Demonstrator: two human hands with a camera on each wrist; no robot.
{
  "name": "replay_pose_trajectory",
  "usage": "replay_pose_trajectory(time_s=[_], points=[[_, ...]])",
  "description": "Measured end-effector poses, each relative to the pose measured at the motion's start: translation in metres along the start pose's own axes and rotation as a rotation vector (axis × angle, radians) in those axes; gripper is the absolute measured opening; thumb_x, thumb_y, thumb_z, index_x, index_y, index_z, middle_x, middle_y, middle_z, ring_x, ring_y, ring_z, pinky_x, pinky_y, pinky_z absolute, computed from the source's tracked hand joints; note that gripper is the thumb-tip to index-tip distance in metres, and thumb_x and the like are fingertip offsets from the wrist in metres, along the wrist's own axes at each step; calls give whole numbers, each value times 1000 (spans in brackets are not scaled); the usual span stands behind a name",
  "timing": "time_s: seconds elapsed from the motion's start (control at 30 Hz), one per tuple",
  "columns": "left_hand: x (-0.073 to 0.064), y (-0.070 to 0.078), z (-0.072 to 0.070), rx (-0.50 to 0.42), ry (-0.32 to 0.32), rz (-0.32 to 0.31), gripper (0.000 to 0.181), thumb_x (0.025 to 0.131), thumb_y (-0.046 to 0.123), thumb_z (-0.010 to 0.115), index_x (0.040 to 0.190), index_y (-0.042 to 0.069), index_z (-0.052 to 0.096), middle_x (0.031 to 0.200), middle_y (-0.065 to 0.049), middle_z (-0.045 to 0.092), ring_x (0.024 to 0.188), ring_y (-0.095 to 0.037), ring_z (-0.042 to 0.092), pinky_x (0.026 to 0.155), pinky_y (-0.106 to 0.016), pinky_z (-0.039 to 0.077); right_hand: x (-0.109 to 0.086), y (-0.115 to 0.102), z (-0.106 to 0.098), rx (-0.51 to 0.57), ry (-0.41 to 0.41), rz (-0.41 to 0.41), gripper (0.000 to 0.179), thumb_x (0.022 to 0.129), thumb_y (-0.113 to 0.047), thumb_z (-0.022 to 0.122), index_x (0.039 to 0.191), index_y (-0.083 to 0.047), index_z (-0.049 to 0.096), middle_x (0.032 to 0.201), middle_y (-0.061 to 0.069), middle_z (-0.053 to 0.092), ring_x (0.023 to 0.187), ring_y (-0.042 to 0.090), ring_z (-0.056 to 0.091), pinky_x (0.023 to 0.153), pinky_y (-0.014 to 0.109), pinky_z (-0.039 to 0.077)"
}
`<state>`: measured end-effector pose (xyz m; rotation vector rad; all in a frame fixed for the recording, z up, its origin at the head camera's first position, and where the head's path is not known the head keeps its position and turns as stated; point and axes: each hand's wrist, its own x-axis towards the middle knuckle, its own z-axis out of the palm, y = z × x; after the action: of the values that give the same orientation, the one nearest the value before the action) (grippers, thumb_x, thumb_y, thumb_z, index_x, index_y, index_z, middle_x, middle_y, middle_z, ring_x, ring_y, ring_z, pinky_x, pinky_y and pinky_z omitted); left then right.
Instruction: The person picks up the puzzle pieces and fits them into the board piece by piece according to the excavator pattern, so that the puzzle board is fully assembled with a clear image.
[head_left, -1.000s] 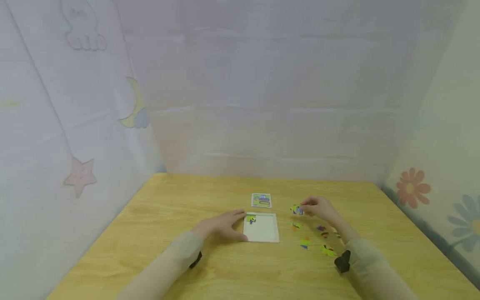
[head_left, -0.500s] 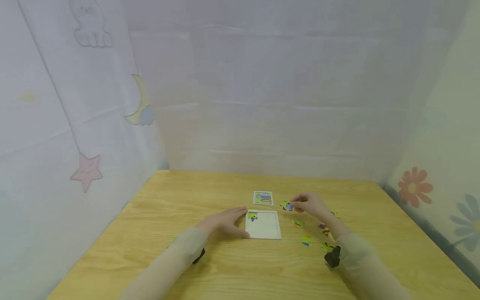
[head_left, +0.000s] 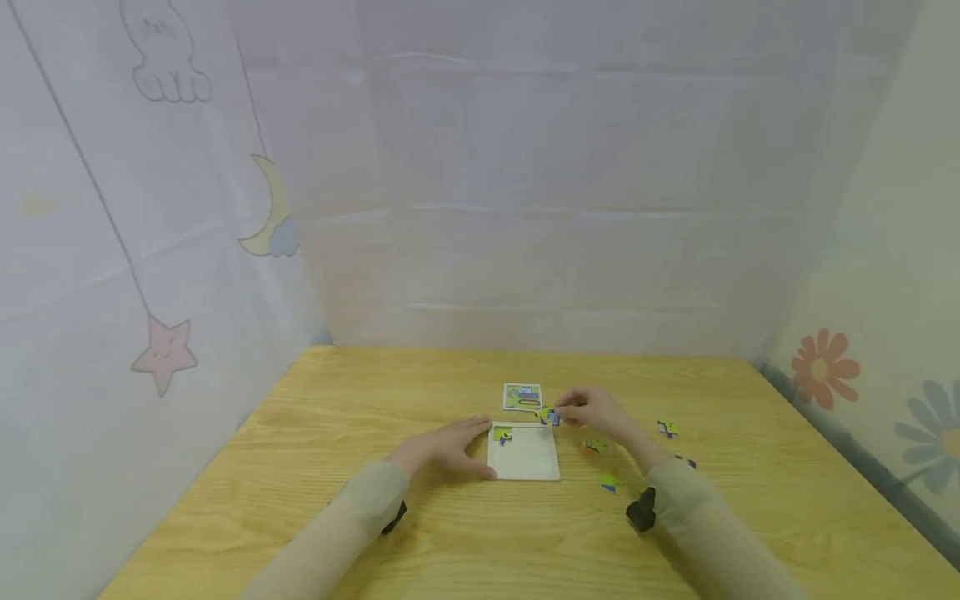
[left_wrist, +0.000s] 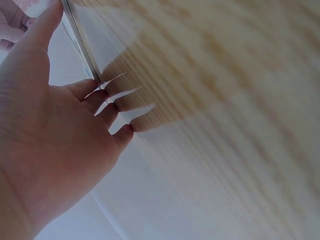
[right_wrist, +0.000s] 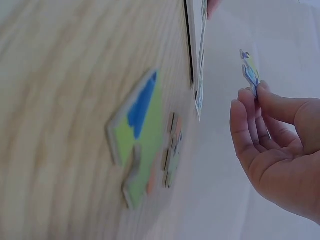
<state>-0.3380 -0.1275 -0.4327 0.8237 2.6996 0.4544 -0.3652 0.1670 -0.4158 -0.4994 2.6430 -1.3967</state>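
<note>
A white square puzzle tray [head_left: 523, 460] lies on the table with one green puzzle piece [head_left: 502, 434] in its far left corner. My left hand [head_left: 450, 447] rests at the tray's left edge, fingers extended and thumb at the near corner; the left wrist view shows the fingertips touching the table beside the edge. Between thumb and fingers my right hand [head_left: 592, 410] pinches a green and blue puzzle piece [head_left: 551, 416], held raised over the tray's far right corner. The right wrist view shows this held piece [right_wrist: 251, 75] clear of the table.
Just beyond the tray lies a square picture card [head_left: 522, 397]. Several loose pieces are spread to the right, among them a green and blue one [head_left: 609, 482], a green one [head_left: 595, 446] and another [head_left: 667, 428] farther right. A cloth wall stands behind the wooden table [head_left: 420, 383].
My right hand has carried the pinched puzzle piece leftward, from right of the tray to over its far right corner. The left hand has stayed at the tray's left edge.
</note>
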Motion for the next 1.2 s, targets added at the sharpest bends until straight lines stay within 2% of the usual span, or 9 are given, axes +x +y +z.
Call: replay_pose_trajectory(time_s=[0.37,0.6,0.87,1.2], points=[[-1,2,-3,7,-4,11,91,81,57,63,149,10,25,157,-7,19,144,-27,19,117,-44,21,10,-6,12,40,-23,39,21,87,-19,67,100,-2,67,90,7,68,85,29,66,76,40,57],[-3,4,-3,-7,-1,6,91,82,55,64,149,9,25,156,-8,20,143,-28,20,117,-44,21,13,-9,18,20,-46,39,19,87,-17,67,99,-2,67,86,7,67,78,23,65,73,39,58],[-4,3,-3,-6,1,4,90,82,55,64,149,9,25,156,-8,20,143,-27,21,117,-44,21,19,-8,25,58,-81,34,19,87,-14,66,98,1,66,86,9,68,74,19,65,69,35,58],[-4,2,-3,-14,-1,17,90,83,54,63,149,7,25,156,-10,20,143,-28,21,117,-45,22,24,-14,34,16,-93,90,16,85,-12,68,94,1,68,82,8,68,69,14,64,65,29,58]])
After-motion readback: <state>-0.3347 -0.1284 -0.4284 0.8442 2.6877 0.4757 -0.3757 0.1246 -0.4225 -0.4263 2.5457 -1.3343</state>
